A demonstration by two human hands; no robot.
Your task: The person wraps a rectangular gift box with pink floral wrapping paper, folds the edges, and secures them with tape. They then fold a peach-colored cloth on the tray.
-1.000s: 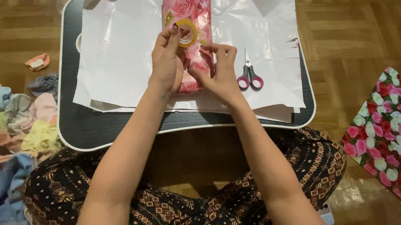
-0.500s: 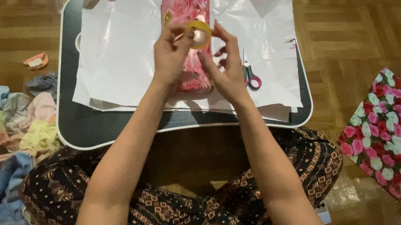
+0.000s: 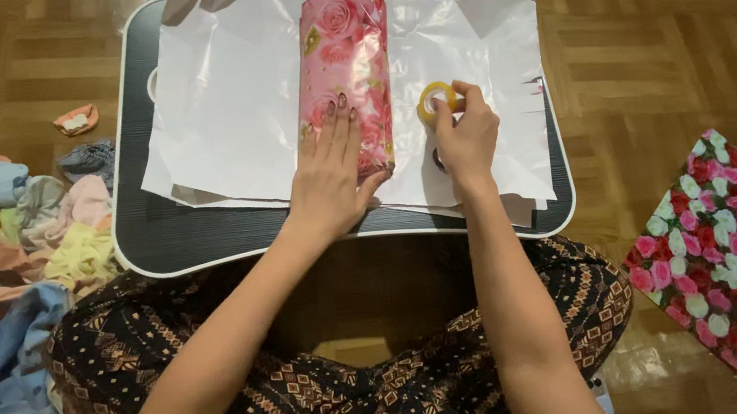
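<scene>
The left hand (image 3: pixel 328 179) lies flat, fingers spread, on the near end of the rose-patterned parcel (image 3: pixel 344 76), which runs toward twelve o'clock. At its three o'clock, the right hand (image 3: pixel 465 139) pinches the yellow tape roll (image 3: pixel 433 102) above white paper (image 3: pixel 226 94).

Seen from above, a seated person with bare forearms and no sleeves in view. The left hand (image 3: pixel 328 179) has long fingernails painted a dark colour; the right hand (image 3: pixel 467 136) shows no rings. Loose dark brown trousers (image 3: pixel 315 389) cover the crossed legs, printed with small tan and cream geometric diamonds and dotted bands
</scene>
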